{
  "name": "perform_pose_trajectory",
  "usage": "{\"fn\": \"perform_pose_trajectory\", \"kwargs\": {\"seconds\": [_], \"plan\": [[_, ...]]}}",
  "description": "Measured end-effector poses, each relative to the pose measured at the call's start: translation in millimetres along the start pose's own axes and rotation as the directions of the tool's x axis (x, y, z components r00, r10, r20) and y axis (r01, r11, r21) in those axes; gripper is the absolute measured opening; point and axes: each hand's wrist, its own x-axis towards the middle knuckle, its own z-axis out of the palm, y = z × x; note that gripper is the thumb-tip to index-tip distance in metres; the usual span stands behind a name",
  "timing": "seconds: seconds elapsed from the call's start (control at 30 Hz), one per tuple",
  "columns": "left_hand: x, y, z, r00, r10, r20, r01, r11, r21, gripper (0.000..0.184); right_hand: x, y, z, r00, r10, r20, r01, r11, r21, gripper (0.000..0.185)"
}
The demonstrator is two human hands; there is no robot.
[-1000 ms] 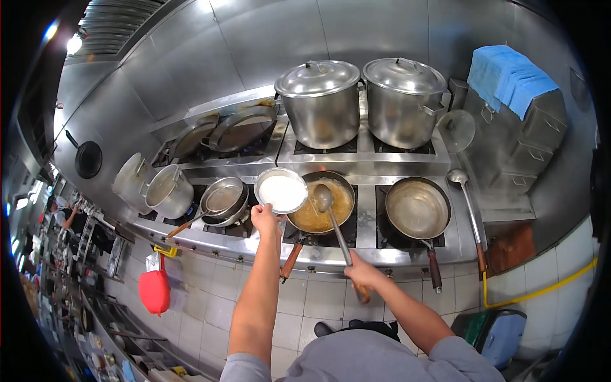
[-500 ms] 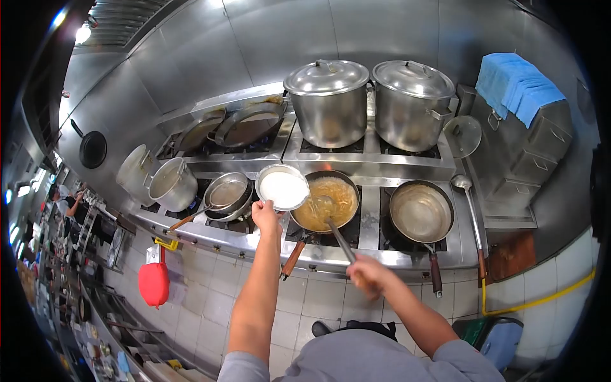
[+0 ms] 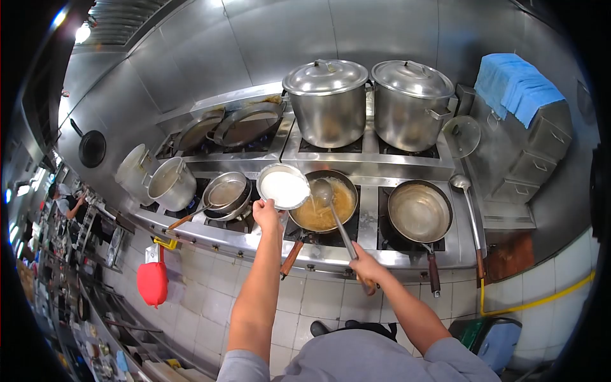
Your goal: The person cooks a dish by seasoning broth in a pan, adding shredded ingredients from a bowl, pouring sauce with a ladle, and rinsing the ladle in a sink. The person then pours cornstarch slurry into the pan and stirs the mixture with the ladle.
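Note:
My left hand [image 3: 267, 215] grips the near rim of a metal bowl [image 3: 268, 172] that holds white liquid. The bowl tips to the right, and a thin stream runs from its edge into a frying pan [image 3: 354, 191] of yellow-brown soupy food. In my right hand [image 3: 367, 264] is a long ladle [image 3: 344, 230] with a wooden handle end. Its rounded head lies in the upper middle of the pan, at the food's surface. The pan's wooden handle [image 3: 292, 258] points toward me, with neither hand on it.
To the right sits another pan [image 3: 418, 210], beside a second ladle [image 3: 469, 210]. Two lidded stockpots [image 3: 326, 111] stand behind. Nested pans [image 3: 224, 191] and a tall pot [image 3: 172, 183] are on the left. A person [image 3: 71, 207] is far off at left.
The ladle's head has moved up toward the back of the pan, and my right hand has shifted slightly forward. A thin stream now shows at the bowl's edge; the bowl stays nearly in place.

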Motion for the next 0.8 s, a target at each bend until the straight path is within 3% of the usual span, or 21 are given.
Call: {"fn": "perform_pose_trajectory", "kwargs": {"seconds": [0.03, 0.07, 0.1, 0.13, 0.17, 0.2, 0.23, 0.3, 0.37, 0.4, 0.43, 0.47, 0.5, 0.53, 0.57, 0.63, 0.67, 0.7, 0.73, 0.77, 0.8], "plan": [[-2, 3, 2, 1.000, -0.011, 0.013, 0.011, 1.000, 0.013, 0.020, 16, 45, 22, 0.975, -0.187, -0.123, 0.143, 0.944, -0.298, 0.077], [2, 2, 2, 1.000, -0.008, 0.013, 0.008, 1.000, 0.012, 0.020, 22, 80, 39, 0.906, -0.369, -0.206, 0.272, 0.882, -0.386, 0.075], [6, -4, 0, 1.000, 0.002, 0.018, -0.002, 1.000, 0.001, 0.020, 8, 57, 30, 0.907, -0.369, -0.204, 0.272, 0.881, -0.386, 0.075], [7, -8, -3, 1.000, 0.009, 0.021, -0.009, 1.000, -0.010, 0.020, -22, 2, 10, 0.999, -0.044, 0.005, 0.044, 0.997, 0.064, 0.074], [7, -9, -3, 1.000, 0.004, 0.017, -0.004, 1.000, -0.008, 0.020, -34, -34, -5, 0.928, 0.173, 0.331, -0.308, 0.854, 0.419, 0.072], [7, -9, -1, 1.000, 0.002, 0.003, -0.002, 1.000, 0.003, 0.020, -21, -24, -18, 0.901, 0.186, 0.391, -0.392, 0.734, 0.555, 0.071], [7, -9, 0, 1.000, 0.000, -0.009, 0.000, 1.000, 0.012, 0.021, -22, -29, -24, 0.934, 0.123, 0.336, -0.348, 0.533, 0.771, 0.065], [5, -7, 2, 1.000, -0.018, -0.002, 0.018, 1.000, 0.008, 0.020, -10, -22, -20, 0.973, 0.127, 0.194, -0.211, 0.830, 0.517, 0.073], [6, -8, 2, 1.000, 0.026, 0.008, -0.026, 1.000, -0.017, 0.020, -25, -45, -3, 0.984, 0.172, 0.049, -0.178, 0.974, 0.140, 0.078], [9, -10, 1, 1.000, 0.030, 0.006, -0.030, 0.999, -0.018, 0.020, 15, 44, 22, 0.958, -0.251, -0.142, 0.224, 0.958, -0.177, 0.074], [12, -13, 0, 0.999, 0.037, 0.006, -0.037, 0.999, -0.025, 0.020, 3, 23, 17, 0.958, -0.251, -0.140, 0.225, 0.958, -0.177, 0.074], [13, -16, -1, 0.999, 0.043, 0.005, -0.042, 0.999, -0.031, 0.019, -25, -25, 5, 0.999, 0.000, 0.040, -0.006, 0.988, 0.153, 0.070], [11, -14, -1, 0.999, 0.040, 0.002, -0.040, 0.999, -0.031, 0.019, -41, -53, -3, 0.941, 0.184, 0.285, -0.294, 0.863, 0.410, 0.066], [9, -10, 1, 0.999, 0.033, 0.006, -0.033, 0.999, -0.023, 0.020, -24, -29, -14, 0.913, 0.164, 0.374, -0.364, 0.741, 0.564, 0.058], [7, -9, 1, 1.000, 0.025, 0.009, -0.025, 1.000, -0.015, 0.020, -27, -39, -23, 0.929, 0.136, 0.345, -0.359, 0.566, 0.742, 0.062], [4, -6, 3, 1.000, 0.015, 0.001, -0.015, 1.000, -0.005, 0.020, -16, -39, -23, 0.953, 0.079, 0.291, -0.275, 0.626, 0.730, 0.072], [3, -3, 4, 1.000, 0.009, -0.007, -0.009, 1.000, 0.004, 0.020, -16, -41, -15, 0.965, 0.143, 0.221, -0.235, 0.846, 0.479, 0.077], [2, -1, 5, 1.000, 0.016, -0.007, -0.016, 1.000, 0.003, 0.020, -20, -42, -5, 0.975, 0.178, 0.132, -0.199, 0.965, 0.169, 0.081], [0, 1, 6, 1.000, 0.019, 0.003, -0.019, 1.000, -0.019, 0.020, -10, -16, 8, 0.994, 0.100, 0.046, -0.093, 0.988, -0.126, 0.083], [-1, 2, 7, 1.000, 0.021, 0.012, -0.020, 0.999, -0.041, 0.020, -22, -21, 16, 0.997, 0.083, -0.009, -0.083, 0.977, -0.197, 0.083], [-2, 3, 8, 1.000, 0.019, 0.002, -0.019, 0.998, -0.057, 0.021, -32, -26, 14, 0.991, 0.113, 0.072, -0.106, 0.989, -0.104, 0.083]]}}
